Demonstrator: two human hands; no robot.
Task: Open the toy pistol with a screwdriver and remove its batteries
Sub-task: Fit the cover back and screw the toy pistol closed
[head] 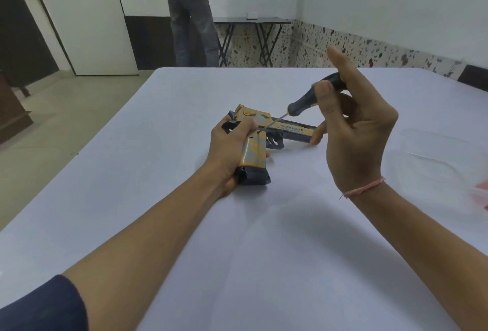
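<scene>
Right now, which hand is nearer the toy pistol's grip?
Left. The left hand holds the toy pistol by its grip; the right hand holds the screwdriver, raised over the barrel end.

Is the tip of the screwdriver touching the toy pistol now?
Touching. The head view shows the tip of the screwdriver set in a dark hole on the toy pistol, just above its grip, with no gap visible.

The toy pistol point(290, 129), tan with grey-blue patches and a dark base and trigger, lies on its side mid-scene, barrel pointing right and grip pointing near, with the left hand point(227, 145) gripping its grip. The screwdriver point(301, 104), black-handled with a thin metal shaft, slants down-left from the right hand point(356, 124), its tip at the top of the grip.
</scene>
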